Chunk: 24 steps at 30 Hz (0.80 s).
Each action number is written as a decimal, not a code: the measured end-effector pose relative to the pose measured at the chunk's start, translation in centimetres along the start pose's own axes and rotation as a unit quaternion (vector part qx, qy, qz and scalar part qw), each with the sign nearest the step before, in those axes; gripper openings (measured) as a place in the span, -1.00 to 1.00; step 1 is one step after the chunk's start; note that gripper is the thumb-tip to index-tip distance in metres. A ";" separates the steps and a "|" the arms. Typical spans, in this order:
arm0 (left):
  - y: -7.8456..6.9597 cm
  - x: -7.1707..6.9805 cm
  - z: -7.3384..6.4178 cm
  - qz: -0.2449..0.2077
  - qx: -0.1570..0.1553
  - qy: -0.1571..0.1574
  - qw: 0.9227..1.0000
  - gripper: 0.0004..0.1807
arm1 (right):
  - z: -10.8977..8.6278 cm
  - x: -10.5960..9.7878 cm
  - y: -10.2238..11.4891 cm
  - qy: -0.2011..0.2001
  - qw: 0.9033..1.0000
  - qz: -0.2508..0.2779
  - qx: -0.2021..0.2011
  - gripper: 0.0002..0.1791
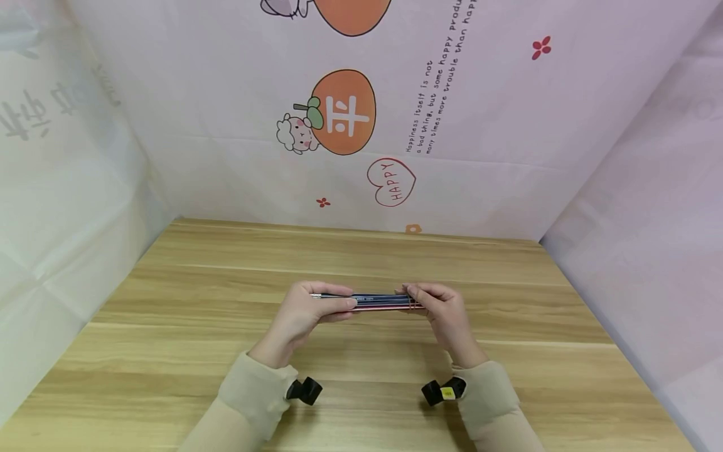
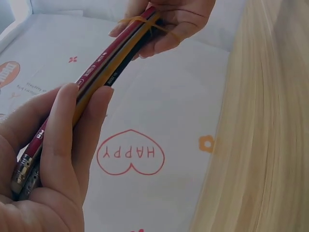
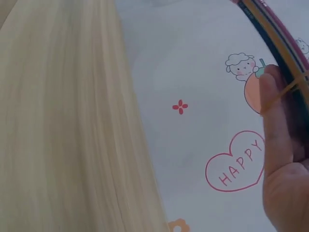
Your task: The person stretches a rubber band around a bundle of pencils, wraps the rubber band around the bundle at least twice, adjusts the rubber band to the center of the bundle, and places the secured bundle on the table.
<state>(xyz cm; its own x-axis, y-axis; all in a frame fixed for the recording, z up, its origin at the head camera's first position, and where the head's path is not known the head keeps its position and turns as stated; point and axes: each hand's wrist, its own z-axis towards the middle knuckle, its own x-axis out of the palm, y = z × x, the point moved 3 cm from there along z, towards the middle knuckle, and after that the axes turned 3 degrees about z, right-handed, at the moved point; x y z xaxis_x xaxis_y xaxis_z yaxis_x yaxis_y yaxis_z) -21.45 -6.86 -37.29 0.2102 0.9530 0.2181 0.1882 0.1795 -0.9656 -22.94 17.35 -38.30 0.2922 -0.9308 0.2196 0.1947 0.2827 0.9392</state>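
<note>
A bundle of several pencils [image 1: 381, 301], dark blue, red and yellow, is held level above the table between both hands. My left hand [image 1: 302, 312] grips the end with the metal ferrules and erasers [image 2: 20, 178], thumb on the near side and fingers behind. At the other end, my right hand [image 1: 446, 311] pinches the bundle between thumb and fingers. Around that end runs an orange rubber band [image 2: 140, 19]. In the right wrist view a strand of the band [image 3: 285, 96] stretches from the pencils across a finger of the right hand.
The wooden table [image 1: 361, 257] extends beneath both hands. Behind it hangs a white printed cloth [image 1: 237, 169], with more cloth on the left and right sides. Black wrist cameras [image 1: 309, 390] sit at both beige sleeves [image 1: 257, 389].
</note>
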 end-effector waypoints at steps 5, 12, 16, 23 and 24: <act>0.0 0.3 -0.2 0.042 -0.005 0.035 0.998 -0.63 | 0.1 -0.2 -0.2 0.014 0.994 0.039 0.103 -0.73; -0.1 0.6 -0.5 0.052 -0.007 0.069 0.996 -0.65 | -0.5 0.0 -0.5 0.018 0.981 0.085 0.171 -0.66; -0.1 0.7 -0.5 -0.005 -0.002 0.072 0.997 -0.61 | -0.4 1.0 -0.9 0.044 0.975 0.167 0.142 -0.62; 0.9 1.2 0.0 -0.158 -0.002 0.041 0.987 -0.79 | -0.1 2.4 -2.3 0.061 0.915 0.385 0.101 -0.43; 1.0 1.3 0.1 -0.171 -0.002 0.032 0.985 -0.79 | -0.1 2.5 -2.4 0.049 0.909 0.402 0.097 -0.44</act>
<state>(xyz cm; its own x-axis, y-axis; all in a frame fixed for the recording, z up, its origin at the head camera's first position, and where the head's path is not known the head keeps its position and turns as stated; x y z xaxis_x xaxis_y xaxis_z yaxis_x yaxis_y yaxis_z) -21.04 -5.42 -38.02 0.1943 0.8193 0.5394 0.2628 0.4863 -0.8333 -22.56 14.37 -39.99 0.3510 -0.4139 0.8399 -0.2839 0.8078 0.5167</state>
